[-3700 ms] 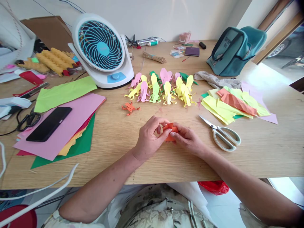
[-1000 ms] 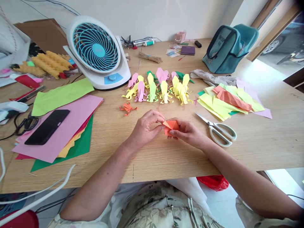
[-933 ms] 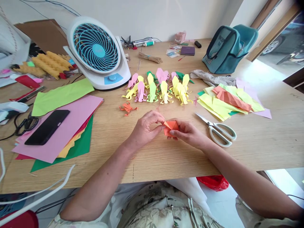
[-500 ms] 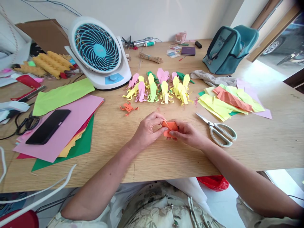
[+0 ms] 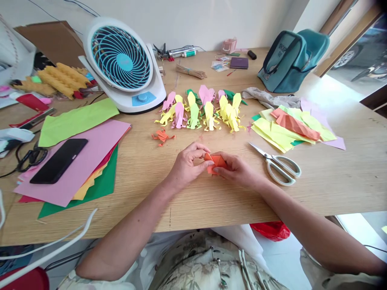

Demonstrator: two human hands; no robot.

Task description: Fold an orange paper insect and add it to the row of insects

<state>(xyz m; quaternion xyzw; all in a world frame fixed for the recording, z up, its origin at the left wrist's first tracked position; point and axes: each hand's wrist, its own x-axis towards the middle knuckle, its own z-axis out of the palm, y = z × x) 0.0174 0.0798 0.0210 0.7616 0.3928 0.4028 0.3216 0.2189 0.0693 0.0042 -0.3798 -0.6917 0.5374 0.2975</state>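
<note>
Between my two hands is a small folded piece of orange paper (image 5: 219,161), held just above the table in the head view. My left hand (image 5: 190,163) pinches its left side between thumb and fingers. On its right side my right hand (image 5: 236,167) grips it, the thumb pressed on the front. Fingertips hide part of the folds. Beyond my left hand lies a small orange folded paper figure (image 5: 162,137). Farther back stand several folded paper figures (image 5: 209,117) in yellow, pink and green. White-handled scissors (image 5: 279,166) rest to the right of my right hand.
On the left, a black phone (image 5: 59,161) lies on stacked coloured paper (image 5: 99,139), with a white fan (image 5: 121,64) behind. Yellow and orange paper pieces (image 5: 290,127) lie at right, near a grey cloth (image 5: 269,98) and a teal bag (image 5: 290,60). A stick bundle (image 5: 191,71) is farther back.
My fingers have shifted slightly on the orange paper, and its left flap stands a little differently. The whole view has moved slightly; the other things stay in place.
</note>
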